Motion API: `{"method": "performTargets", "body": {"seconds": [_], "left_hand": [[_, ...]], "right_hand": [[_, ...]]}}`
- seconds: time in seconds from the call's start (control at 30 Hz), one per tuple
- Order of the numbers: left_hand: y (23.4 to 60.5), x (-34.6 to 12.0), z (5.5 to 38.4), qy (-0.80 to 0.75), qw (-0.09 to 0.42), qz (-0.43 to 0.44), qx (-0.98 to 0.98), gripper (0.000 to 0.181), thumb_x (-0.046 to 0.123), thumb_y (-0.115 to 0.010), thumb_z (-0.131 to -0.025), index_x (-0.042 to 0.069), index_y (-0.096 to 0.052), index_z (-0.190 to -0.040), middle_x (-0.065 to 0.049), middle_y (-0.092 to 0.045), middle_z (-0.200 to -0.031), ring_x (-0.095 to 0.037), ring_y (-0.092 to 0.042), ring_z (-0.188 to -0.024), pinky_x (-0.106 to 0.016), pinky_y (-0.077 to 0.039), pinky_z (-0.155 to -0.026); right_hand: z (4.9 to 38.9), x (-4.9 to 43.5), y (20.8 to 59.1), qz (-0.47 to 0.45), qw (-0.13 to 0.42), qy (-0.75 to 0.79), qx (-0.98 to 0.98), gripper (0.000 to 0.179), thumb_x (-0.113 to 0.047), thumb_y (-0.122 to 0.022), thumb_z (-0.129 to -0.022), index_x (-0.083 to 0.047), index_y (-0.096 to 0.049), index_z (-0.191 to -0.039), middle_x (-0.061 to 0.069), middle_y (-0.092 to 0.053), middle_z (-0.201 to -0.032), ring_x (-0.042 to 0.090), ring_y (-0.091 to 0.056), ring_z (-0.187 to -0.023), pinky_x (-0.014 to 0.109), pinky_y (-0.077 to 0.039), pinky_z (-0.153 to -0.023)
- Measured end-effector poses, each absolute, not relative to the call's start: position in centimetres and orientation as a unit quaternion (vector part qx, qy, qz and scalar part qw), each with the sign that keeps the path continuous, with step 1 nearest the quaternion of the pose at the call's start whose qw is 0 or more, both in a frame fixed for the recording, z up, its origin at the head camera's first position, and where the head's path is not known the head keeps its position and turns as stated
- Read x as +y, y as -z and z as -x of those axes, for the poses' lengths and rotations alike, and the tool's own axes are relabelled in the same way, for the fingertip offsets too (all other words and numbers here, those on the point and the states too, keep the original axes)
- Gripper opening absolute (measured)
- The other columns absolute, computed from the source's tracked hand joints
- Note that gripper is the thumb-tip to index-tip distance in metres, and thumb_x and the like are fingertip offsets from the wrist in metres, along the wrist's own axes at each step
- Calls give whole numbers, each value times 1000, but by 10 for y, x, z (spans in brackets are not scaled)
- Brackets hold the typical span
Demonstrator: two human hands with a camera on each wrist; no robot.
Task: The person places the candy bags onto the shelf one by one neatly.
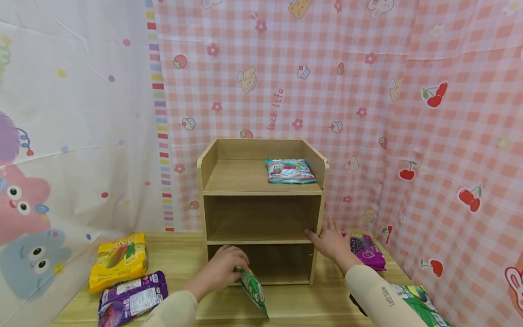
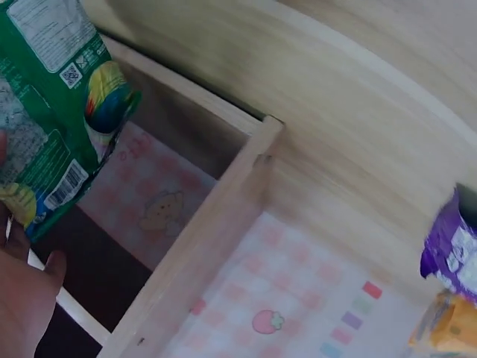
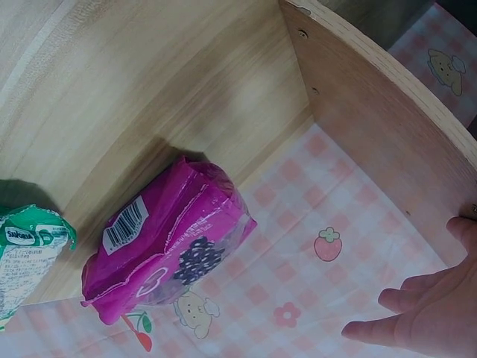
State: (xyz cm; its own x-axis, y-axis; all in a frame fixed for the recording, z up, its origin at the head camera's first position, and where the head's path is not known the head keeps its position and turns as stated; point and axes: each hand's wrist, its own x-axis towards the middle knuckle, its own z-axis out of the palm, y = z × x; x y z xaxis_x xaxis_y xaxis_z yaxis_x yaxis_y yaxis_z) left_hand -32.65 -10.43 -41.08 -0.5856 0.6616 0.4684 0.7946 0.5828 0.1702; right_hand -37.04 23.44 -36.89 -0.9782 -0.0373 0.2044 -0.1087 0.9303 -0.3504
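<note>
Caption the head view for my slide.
Left hand holds a green packet before a wooden shelf unit; right hand touches the unit's side.

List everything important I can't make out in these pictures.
Head view: part of the green packet at right, covered by the right sleeve and cut off by the bottom edge.
Head view: fine print on the purple packet, too small to read.
Left wrist view: the upper left of the held green packet, cut off by the frame.
Right wrist view: part of the right hand, cut off by the right edge.
</note>
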Motion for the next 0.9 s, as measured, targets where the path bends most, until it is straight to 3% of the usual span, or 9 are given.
{"method": "performTargets", "body": {"seconds": [0.13,0.3,0.43,0.57,0.73,0.9], "left_hand": [[414,-108,325,118,212,408,-880,14,9,-82,-79,20,-76,-83,0,-66,-107,-26,-58,-111,-56,-42,-100],[412,-113,324,46,241,393,-886,23,7,-86,-73,25,-73,-79,0,-64,-109,-24,-56,-109,-45,-47,-90],[413,-120,323,32,219,370,-902,28,-3,-82,-72,22,-74,-84,1,-64,-103,-23,-57,-102,-44,-48,-84],[415,-127,322,67,193,346,-916,37,-12,-68,-73,15,-74,-96,-1,-68,-99,-24,-62,-95,-47,-52,-81],[418,-133,320,93,181,341,-918,22,1,-70,-80,10,-72,-99,-2,-70,-92,-22,-65,-83,-39,-54,-70],[423,-136,319,94,133,306,-938,13,18,-77,-84,10,-71,-94,-3,-70,-88,-24,-67,-80,-44,-54,-71]], "right_hand": [[370,234,368,-40,97,-188,-977,94,-63,-40,-98,12,-19,-151,31,-6,-159,50,-5,-146,77,1,-105],[370,235,368,-40,99,-191,-976,94,-63,-39,-98,11,-17,-152,31,-5,-160,50,-5,-146,77,1,-105],[371,235,369,-38,99,-188,-976,95,-63,-40,-98,10,-14,-153,31,-6,-160,49,-5,-146,77,0,-105],[370,235,370,-36,99,-186,-977,94,-63,-40,-98,10,-15,-153,31,-6,-159,49,-6,-146,77,0,-105],[370,234,369,-37,98,-188,-977,94,-62,-40,-98,11,-17,-152,31,-6,-159,50,-6,-146,77,0,-105],[369,234,369,-36,97,-190,-976,93,-61,-41,-99,11,-17,-152,31,-7,-159,50,-6,-146,77,-1,-105]]}}
